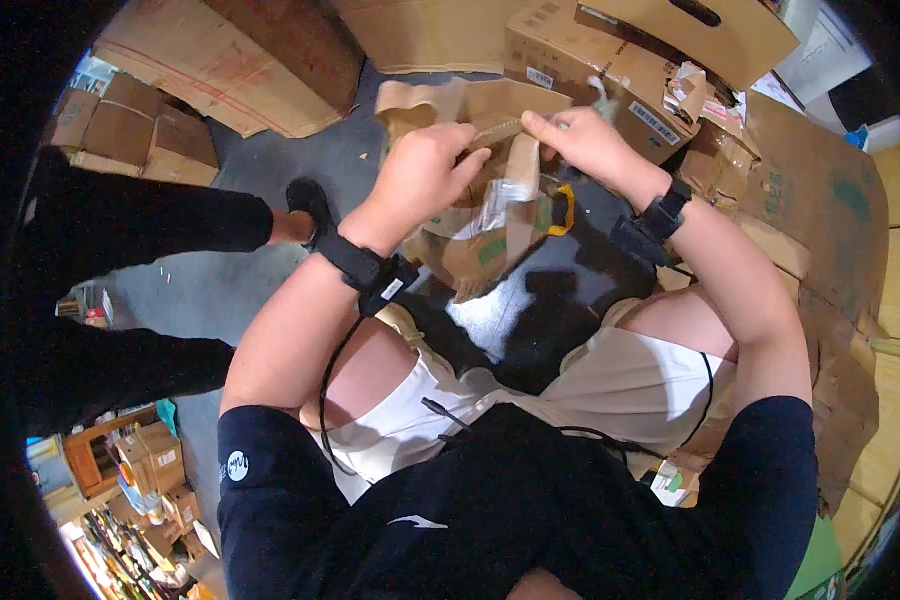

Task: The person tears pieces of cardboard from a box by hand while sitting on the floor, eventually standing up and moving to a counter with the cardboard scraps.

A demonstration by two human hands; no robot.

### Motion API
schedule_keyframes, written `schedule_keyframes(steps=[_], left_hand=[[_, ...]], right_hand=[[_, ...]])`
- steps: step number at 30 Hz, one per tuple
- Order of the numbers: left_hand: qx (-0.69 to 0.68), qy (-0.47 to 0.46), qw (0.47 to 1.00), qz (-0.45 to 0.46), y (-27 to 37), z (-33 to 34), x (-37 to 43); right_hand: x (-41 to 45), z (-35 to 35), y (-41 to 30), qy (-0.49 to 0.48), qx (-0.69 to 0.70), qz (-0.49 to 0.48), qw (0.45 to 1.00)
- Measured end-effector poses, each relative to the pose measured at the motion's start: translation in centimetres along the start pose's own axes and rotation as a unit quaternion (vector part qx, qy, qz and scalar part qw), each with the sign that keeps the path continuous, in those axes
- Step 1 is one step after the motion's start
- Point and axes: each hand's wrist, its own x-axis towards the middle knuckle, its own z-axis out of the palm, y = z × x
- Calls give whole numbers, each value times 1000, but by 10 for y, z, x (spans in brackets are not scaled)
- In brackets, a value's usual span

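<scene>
A crumpled brown cardboard piece (461, 262) with strips of clear tape and green marks is in front of me, above the floor between my knees. A narrow brown strip (501, 132), apparently tape or a torn edge, stretches between my hands. My left hand (427, 171) grips near its left end, its thumb pointing right and its fingertips partly hidden. My right hand (586, 142) pinches the other end between thumb and fingers. Just below the right hand, a yellow-edged object (562, 211) is partly covered by the cardboard; its kind is unclear.
Large cardboard boxes (232, 60) stand at the far left, and another box (570, 64) with labels is beyond my right hand. Flattened cardboard (817, 202) leans on the right. Another person's dark-trousered leg (165, 217) and shoe (309, 210) are at my left.
</scene>
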Motion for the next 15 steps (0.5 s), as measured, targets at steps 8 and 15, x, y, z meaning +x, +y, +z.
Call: schedule_keyframes(steps=[8, 15], left_hand=[[-35, -79, 986, -145, -1, -14, 0], [203, -127, 970, -25, 16, 9, 11]], right_hand=[[-14, 0, -3, 65, 6, -115, 991], [-31, 16, -21, 93, -176, -281, 939]])
